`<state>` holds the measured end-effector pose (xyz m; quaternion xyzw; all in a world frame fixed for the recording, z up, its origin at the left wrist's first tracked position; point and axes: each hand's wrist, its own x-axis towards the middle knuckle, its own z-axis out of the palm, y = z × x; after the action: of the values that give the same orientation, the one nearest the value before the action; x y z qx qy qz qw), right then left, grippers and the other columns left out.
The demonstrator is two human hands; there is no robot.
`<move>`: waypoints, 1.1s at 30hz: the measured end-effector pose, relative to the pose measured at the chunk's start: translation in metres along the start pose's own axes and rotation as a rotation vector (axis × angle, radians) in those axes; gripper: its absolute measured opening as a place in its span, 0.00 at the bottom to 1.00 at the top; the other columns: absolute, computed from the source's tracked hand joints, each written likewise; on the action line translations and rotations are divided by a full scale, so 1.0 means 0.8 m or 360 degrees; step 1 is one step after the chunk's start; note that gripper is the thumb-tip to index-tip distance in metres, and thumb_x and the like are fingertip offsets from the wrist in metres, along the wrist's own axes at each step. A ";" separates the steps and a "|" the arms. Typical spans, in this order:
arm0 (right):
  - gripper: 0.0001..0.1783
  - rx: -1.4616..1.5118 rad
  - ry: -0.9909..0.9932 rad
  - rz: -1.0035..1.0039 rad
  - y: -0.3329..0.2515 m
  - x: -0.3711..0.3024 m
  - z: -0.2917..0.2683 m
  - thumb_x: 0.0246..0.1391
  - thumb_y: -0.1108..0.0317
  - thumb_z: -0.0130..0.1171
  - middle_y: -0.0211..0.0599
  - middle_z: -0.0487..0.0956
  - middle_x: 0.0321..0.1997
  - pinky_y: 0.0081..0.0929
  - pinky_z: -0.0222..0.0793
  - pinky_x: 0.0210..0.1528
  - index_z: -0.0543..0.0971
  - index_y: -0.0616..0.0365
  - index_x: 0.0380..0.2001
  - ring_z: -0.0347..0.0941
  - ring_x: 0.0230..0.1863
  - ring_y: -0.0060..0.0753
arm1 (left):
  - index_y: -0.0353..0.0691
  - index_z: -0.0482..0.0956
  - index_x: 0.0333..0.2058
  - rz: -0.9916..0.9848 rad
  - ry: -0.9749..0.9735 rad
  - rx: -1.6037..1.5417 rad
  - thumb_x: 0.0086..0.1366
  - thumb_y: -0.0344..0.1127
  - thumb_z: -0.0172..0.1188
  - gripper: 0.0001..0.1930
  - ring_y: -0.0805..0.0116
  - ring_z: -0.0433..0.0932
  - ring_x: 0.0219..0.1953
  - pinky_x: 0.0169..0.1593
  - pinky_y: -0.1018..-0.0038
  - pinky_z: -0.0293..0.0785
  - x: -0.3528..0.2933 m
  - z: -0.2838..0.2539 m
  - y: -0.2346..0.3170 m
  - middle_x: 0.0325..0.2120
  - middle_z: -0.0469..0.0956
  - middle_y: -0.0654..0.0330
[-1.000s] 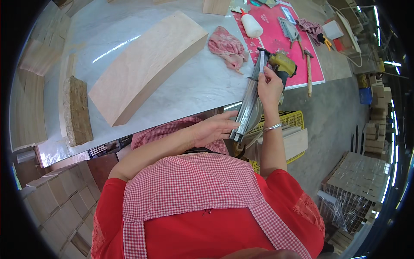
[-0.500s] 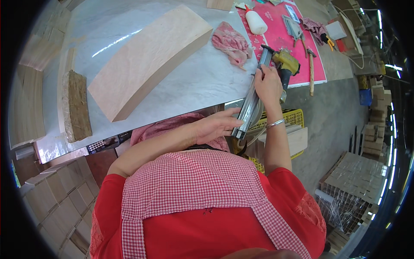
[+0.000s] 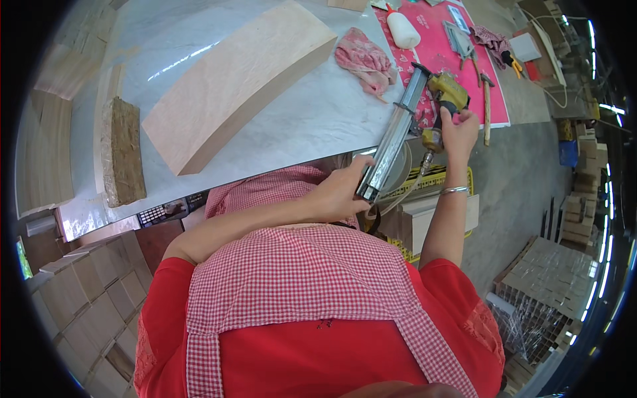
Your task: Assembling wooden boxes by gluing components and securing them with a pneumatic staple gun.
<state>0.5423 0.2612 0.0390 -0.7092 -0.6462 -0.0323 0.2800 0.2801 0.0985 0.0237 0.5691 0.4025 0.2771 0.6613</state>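
Yellow nail gun sits in the right hand, fingers wrapped around its grip; the tool is held in the air just past the desk's near edge, at its right end. Left hand is curled around the lower end of the gun's long metal magazine, which runs diagonally from the gun head down toward the person's chest. Both hands are closed on the same tool, right one higher and farther out, left one lower and nearer the body. A hose hangs from the base of the grip and curves down below the desk edge. A thin bracelet is on the right wrist.

On the desk, just beyond the gun: a pink mat with a white glue bottle on it and a hammer lying at its right edge. A crumpled pink rag lies beside the mat, on the pale desk surface. Further left, a large curved wood block lies flat across the middle of the desk. A rough chipboard block lies near the left edge, well apart from the hands.

Below the desk edge, a yellow crate shows behind the right forearm. Stacked wood pieces fill the floor at lower left.
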 end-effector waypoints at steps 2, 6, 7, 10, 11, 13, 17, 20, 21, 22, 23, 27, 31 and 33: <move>0.26 0.0042 -0.0113 0.0266 0.012 -0.001 0.004 0.55 0.56 0.63 0.42 0.76 0.34 0.37 0.69 0.40 0.75 0.69 0.46 0.74 0.35 0.40 | 0.37 0.61 0.53 0.0173 0.0039 0.0340 0.57 0.31 0.68 0.29 0.55 0.81 0.35 0.38 0.65 0.77 -0.001 -0.003 0.004 0.32 0.76 0.50; 0.26 0.1005 -0.0641 0.0842 0.021 -0.005 0.007 0.56 0.56 0.64 0.36 0.77 0.35 0.30 0.68 0.38 0.75 0.70 0.45 0.71 0.35 0.27 | 0.38 0.65 0.44 0.0465 0.0246 0.0847 0.56 0.35 0.68 0.22 0.49 0.79 0.33 0.35 0.61 0.75 0.010 -0.013 0.016 0.27 0.76 0.49; 0.24 0.1047 -0.0624 0.0752 -0.002 -0.019 -0.005 0.56 0.57 0.64 0.34 0.77 0.35 0.27 0.67 0.38 0.75 0.69 0.44 0.70 0.35 0.25 | 0.38 0.66 0.41 0.0555 0.0357 0.1005 0.56 0.36 0.69 0.21 0.47 0.79 0.33 0.34 0.60 0.75 0.013 -0.019 0.017 0.26 0.75 0.49; 0.22 0.1102 -0.0519 0.0556 -0.041 -0.066 -0.024 0.56 0.58 0.63 0.32 0.77 0.35 0.24 0.67 0.37 0.75 0.68 0.43 0.69 0.34 0.22 | 0.40 0.67 0.41 0.0717 0.0379 0.1130 0.56 0.38 0.68 0.21 0.46 0.78 0.33 0.33 0.59 0.74 0.030 -0.056 0.032 0.28 0.76 0.50; 0.21 0.1108 -0.0434 0.0488 -0.047 -0.081 -0.028 0.57 0.59 0.63 0.32 0.77 0.35 0.23 0.68 0.37 0.75 0.68 0.42 0.69 0.34 0.22 | 0.40 0.68 0.41 0.0789 0.0376 0.1192 0.55 0.39 0.68 0.20 0.46 0.78 0.33 0.33 0.58 0.74 0.028 -0.065 0.032 0.29 0.77 0.50; 0.20 0.1075 -0.0375 0.0444 -0.057 -0.088 -0.050 0.56 0.61 0.64 0.32 0.77 0.35 0.22 0.68 0.38 0.75 0.68 0.42 0.70 0.35 0.21 | 0.40 0.69 0.41 0.0815 0.0418 0.1238 0.55 0.39 0.68 0.20 0.46 0.78 0.33 0.34 0.58 0.74 0.028 -0.061 0.024 0.31 0.77 0.51; 0.19 0.1387 -0.0399 0.0449 -0.071 -0.073 -0.087 0.53 0.67 0.66 0.34 0.78 0.36 0.21 0.69 0.40 0.74 0.69 0.43 0.71 0.36 0.21 | 0.40 0.70 0.41 0.0860 0.0482 0.1379 0.53 0.39 0.69 0.21 0.47 0.78 0.35 0.37 0.59 0.74 0.017 -0.055 0.024 0.36 0.77 0.53; 0.19 0.1215 -0.0097 -0.0083 -0.103 -0.058 -0.103 0.52 0.68 0.67 0.34 0.79 0.33 0.22 0.70 0.39 0.75 0.69 0.42 0.73 0.34 0.22 | 0.40 0.71 0.41 0.0807 0.0527 0.1464 0.51 0.40 0.70 0.22 0.48 0.78 0.39 0.42 0.58 0.74 -0.007 -0.061 0.051 0.42 0.77 0.53; 0.18 0.1125 0.0066 -0.0334 -0.114 -0.052 -0.110 0.51 0.69 0.67 0.34 0.80 0.32 0.23 0.70 0.39 0.76 0.69 0.42 0.73 0.33 0.23 | 0.39 0.73 0.41 0.0880 0.0761 0.1602 0.52 0.41 0.70 0.22 0.51 0.77 0.43 0.47 0.56 0.71 -0.024 -0.075 0.059 0.44 0.76 0.53; 0.18 0.1131 0.0046 -0.0358 -0.131 -0.044 -0.120 0.51 0.69 0.67 0.34 0.80 0.32 0.23 0.70 0.39 0.76 0.69 0.42 0.73 0.33 0.23 | 0.39 0.74 0.41 0.0944 0.1005 0.1736 0.52 0.42 0.70 0.22 0.54 0.77 0.48 0.53 0.53 0.67 -0.050 -0.090 0.071 0.46 0.76 0.54; 0.18 0.1045 -0.0146 -0.0415 -0.153 -0.031 -0.128 0.51 0.69 0.68 0.34 0.80 0.31 0.23 0.71 0.38 0.76 0.69 0.41 0.73 0.32 0.22 | 0.39 0.74 0.41 0.0747 0.1104 0.1769 0.51 0.44 0.71 0.23 0.55 0.74 0.51 0.56 0.53 0.64 -0.079 -0.105 0.084 0.49 0.75 0.53; 0.15 0.0718 -0.0582 -0.0610 -0.210 0.017 -0.137 0.50 0.67 0.68 0.32 0.79 0.25 0.22 0.69 0.33 0.79 0.67 0.36 0.73 0.28 0.19 | 0.38 0.72 0.41 0.0317 0.1547 0.2175 0.44 0.50 0.75 0.31 0.49 0.68 0.58 0.62 0.52 0.60 -0.160 -0.176 0.084 0.55 0.70 0.46; 0.12 0.0421 -0.0826 -0.0789 -0.237 0.056 -0.123 0.50 0.65 0.69 0.27 0.75 0.19 0.19 0.63 0.23 0.79 0.64 0.29 0.69 0.22 0.16 | 0.37 0.72 0.40 -0.0003 0.1551 0.2171 0.40 0.53 0.77 0.34 0.45 0.66 0.60 0.62 0.52 0.60 -0.229 -0.209 0.062 0.56 0.68 0.42; 0.15 0.0362 -0.0968 -0.0728 -0.246 0.071 -0.115 0.48 0.63 0.71 0.26 0.74 0.17 0.20 0.61 0.20 0.80 0.65 0.27 0.66 0.17 0.16 | 0.37 0.72 0.40 -0.0109 0.1509 0.2148 0.39 0.54 0.77 0.35 0.46 0.66 0.60 0.62 0.53 0.60 -0.239 -0.212 0.064 0.56 0.68 0.41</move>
<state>0.3967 0.2735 0.2096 -0.4886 -0.8404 0.1895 0.1383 0.0415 0.0408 0.1100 0.6540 0.7360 0.1662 -0.0547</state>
